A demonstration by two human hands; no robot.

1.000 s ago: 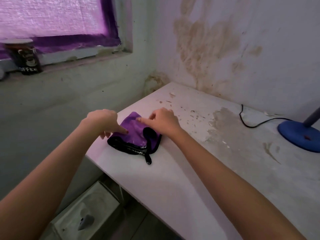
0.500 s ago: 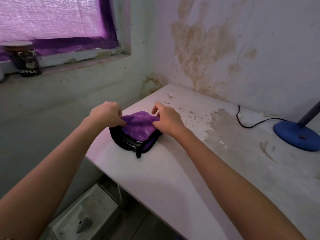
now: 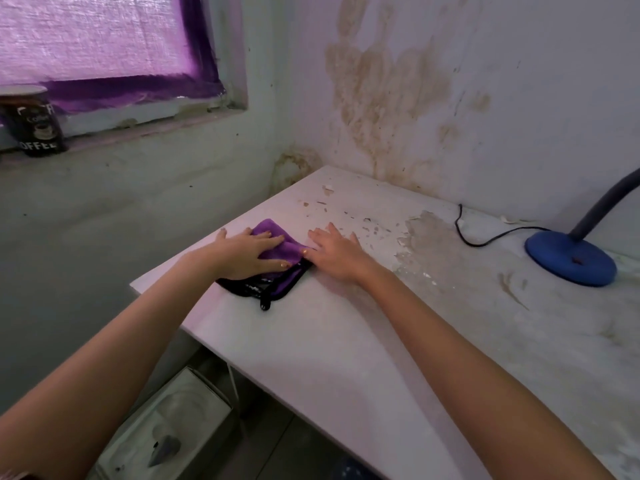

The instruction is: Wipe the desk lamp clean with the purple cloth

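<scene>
The purple cloth (image 3: 277, 252) with black edging lies folded near the left end of the white table (image 3: 346, 341). My left hand (image 3: 246, 252) lies flat on top of it, fingers straight, pressing it down. My right hand (image 3: 334, 252) rests flat on the table just right of the cloth, its thumb touching the cloth's edge. The desk lamp stands far right: a round blue base (image 3: 571, 259) with a dark curved neck (image 3: 609, 206) that runs out of view. Its head is not visible.
The lamp's black cord (image 3: 485, 239) trails over the table toward the wall. Peeling paint flakes litter the table's middle. A coffee tin (image 3: 36, 123) sits on the window sill at left. A white box (image 3: 162, 434) stands on the floor under the table's left edge.
Both hands have gone from pinching and folding the cloth to lying flat. The left now presses the folded cloth; the right has slid off to its right side.
</scene>
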